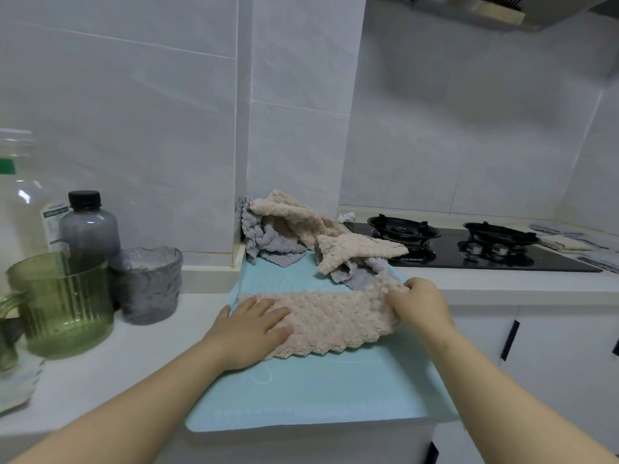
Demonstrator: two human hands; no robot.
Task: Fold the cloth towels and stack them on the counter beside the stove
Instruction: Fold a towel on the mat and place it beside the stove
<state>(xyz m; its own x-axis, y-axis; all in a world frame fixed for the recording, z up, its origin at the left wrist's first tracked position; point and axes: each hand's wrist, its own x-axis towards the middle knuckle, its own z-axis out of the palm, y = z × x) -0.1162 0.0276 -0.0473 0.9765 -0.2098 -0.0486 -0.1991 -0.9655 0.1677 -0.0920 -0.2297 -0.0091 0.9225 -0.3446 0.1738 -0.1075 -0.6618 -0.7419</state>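
A beige fluffy towel (pixel 338 316) lies folded lengthwise across a light blue mat (pixel 311 393) on the white counter. My left hand (pixel 249 329) presses flat on the towel's left end with straight fingers. My right hand (pixel 418 304) grips the towel's right end, fingers curled into the cloth and lifting it slightly. Behind lies a heap of unfolded towels (pixel 291 229), beige and grey mixed, against the wall corner and reaching the stove's edge. Folded towels (pixel 569 241) lie flat on the counter to the right of the stove.
A black two-burner gas stove (pixel 469 246) sits right of the heap. On the left stand a green ribbed cup (pixel 63 303), a grey glass cup (pixel 147 283), a dark bottle (pixel 88 226) and a large clear bottle (pixel 20 195). White cabinet doors (pixel 552 356) are below right.
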